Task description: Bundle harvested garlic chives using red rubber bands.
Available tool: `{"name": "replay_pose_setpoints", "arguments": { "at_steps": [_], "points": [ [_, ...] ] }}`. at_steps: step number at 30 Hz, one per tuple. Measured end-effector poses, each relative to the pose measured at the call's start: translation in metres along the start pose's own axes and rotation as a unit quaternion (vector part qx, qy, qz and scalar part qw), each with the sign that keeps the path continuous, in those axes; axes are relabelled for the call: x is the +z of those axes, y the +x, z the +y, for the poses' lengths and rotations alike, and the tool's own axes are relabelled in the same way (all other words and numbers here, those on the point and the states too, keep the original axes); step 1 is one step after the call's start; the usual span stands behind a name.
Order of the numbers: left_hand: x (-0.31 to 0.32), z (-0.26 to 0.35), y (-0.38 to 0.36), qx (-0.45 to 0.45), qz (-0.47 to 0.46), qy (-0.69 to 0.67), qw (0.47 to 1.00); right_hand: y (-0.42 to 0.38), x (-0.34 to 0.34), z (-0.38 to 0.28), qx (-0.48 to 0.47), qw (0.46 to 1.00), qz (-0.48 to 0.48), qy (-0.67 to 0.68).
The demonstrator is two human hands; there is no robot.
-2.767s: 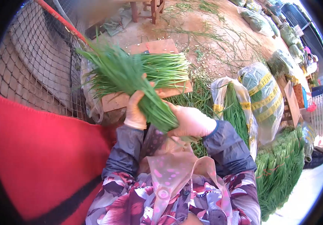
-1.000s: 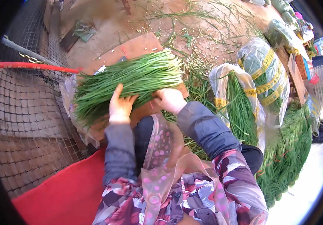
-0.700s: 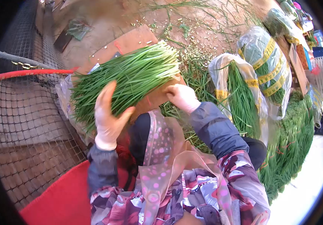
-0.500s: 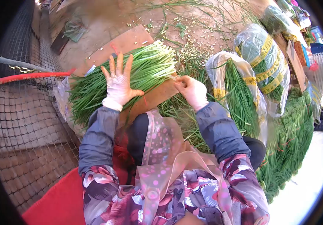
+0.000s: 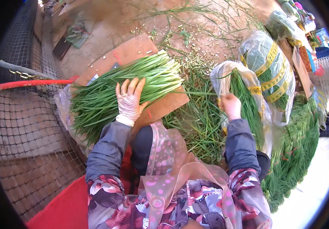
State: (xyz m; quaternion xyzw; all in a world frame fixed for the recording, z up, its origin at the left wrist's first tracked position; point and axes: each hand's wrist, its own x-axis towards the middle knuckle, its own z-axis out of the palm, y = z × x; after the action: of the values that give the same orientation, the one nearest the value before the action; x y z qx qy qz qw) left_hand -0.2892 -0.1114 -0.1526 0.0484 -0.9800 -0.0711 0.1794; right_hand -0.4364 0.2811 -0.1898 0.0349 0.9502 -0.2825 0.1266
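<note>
A thick bundle of garlic chives [image 5: 134, 82], pale ends toward the right, lies across a brown board [image 5: 170, 105]. My left hand [image 5: 130, 101], in a thin whitish glove, rests on top of the bundle with its fingers spread over the leaves. Off to the right of the board, my gloved right hand [image 5: 231, 107] is closed, slightly blurred, in front of a plastic bag of chives [image 5: 244, 95]. A long green chive blade [image 5: 199, 93] stretches from near the board toward this fist, which appears to grip it.
Loose chive trimmings [image 5: 199, 126] cover the ground right of the board. A wrapped bag with yellow tape [image 5: 269, 68] and stacked chive bundles [image 5: 292, 160] stand at right. At left are black netting [image 5: 27, 126] and a red hose [image 5: 30, 84].
My right hand has moved right and down from the bundle's pale ends, drawing a blade out. My left hand has come down onto the bundle, slightly right of where it was.
</note>
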Motion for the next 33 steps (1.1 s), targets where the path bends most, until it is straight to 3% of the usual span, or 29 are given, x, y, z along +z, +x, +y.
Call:
{"name": "replay_pose_setpoints", "arguments": {
  "at_steps": [1,2,3,4,6,7,8,9,10,11,13,16,18,20,22,23,26,28,30,33],
  "points": [
    [0.001,0.001,-0.001,0.010,0.013,0.003,1.000,-0.005,0.003,0.033,-0.042,0.976,-0.046,-0.208],
    [0.001,0.002,-0.003,0.019,0.025,0.006,0.999,-0.020,0.018,0.073,-0.076,0.881,-0.162,-0.438],
    [0.001,0.003,-0.004,0.017,0.030,0.000,0.999,-0.060,0.018,0.096,-0.210,0.827,-0.155,-0.498],
    [0.003,0.002,-0.004,0.013,0.033,-0.001,0.999,-0.057,0.016,0.083,-0.212,0.825,-0.153,-0.502],
    [0.008,0.002,-0.008,0.024,0.057,0.007,0.998,-0.048,0.004,0.022,-0.171,0.841,-0.274,-0.434],
    [0.007,0.003,-0.007,0.025,0.066,0.009,0.997,-0.028,-0.005,-0.029,-0.148,0.894,-0.271,-0.324],
    [0.007,0.004,-0.007,0.024,0.066,0.009,0.997,-0.009,-0.011,-0.070,-0.153,0.941,-0.282,-0.109],
    [0.006,0.004,-0.009,0.023,0.058,0.011,0.998,0.002,-0.013,-0.111,-0.092,0.963,-0.248,0.055],
    [0.006,0.004,-0.009,0.023,0.050,0.014,0.998,0.008,-0.020,-0.161,-0.123,0.964,-0.216,0.091],
    [0.008,0.003,-0.010,0.024,0.054,0.014,0.998,0.017,-0.017,-0.199,-0.153,0.968,-0.190,0.050],
    [0.008,0.004,-0.010,0.021,0.056,0.016,0.998,0.028,-0.003,-0.253,-0.197,0.952,-0.234,0.004],
    [0.007,0.003,-0.009,0.012,0.054,0.016,0.998,0.042,0.045,-0.272,-0.325,0.894,-0.212,-0.225],
    [0.007,0.001,-0.006,-0.001,0.040,-0.005,0.999,0.055,0.046,-0.272,-0.286,0.923,-0.216,-0.144],
    [0.005,0.001,-0.006,-0.008,0.030,-0.013,0.999,0.085,0.037,-0.262,-0.177,0.966,-0.186,0.035],
    [0.006,0.000,-0.005,-0.003,0.031,-0.007,0.999,0.108,0.029,-0.257,-0.146,0.974,-0.121,0.122],
    [0.007,0.001,-0.005,-0.006,0.032,-0.010,0.999,0.109,0.033,-0.261,-0.149,0.974,-0.123,0.121],
    [0.007,0.000,-0.006,-0.005,0.032,-0.003,0.999,0.092,0.044,-0.292,-0.248,0.937,-0.216,-0.122],
    [0.007,0.001,-0.005,-0.008,0.032,-0.007,0.999,0.068,0.055,-0.319,-0.197,0.913,-0.262,-0.242],
    [0.004,0.002,-0.005,-0.011,0.027,-0.007,1.000,0.068,0.075,-0.320,-0.246,0.898,-0.271,-0.244],
    [0.003,0.000,-0.005,-0.026,0.007,-0.018,0.999,0.086,0.102,-0.304,-0.245,0.921,-0.228,-0.200]
  ]
}}
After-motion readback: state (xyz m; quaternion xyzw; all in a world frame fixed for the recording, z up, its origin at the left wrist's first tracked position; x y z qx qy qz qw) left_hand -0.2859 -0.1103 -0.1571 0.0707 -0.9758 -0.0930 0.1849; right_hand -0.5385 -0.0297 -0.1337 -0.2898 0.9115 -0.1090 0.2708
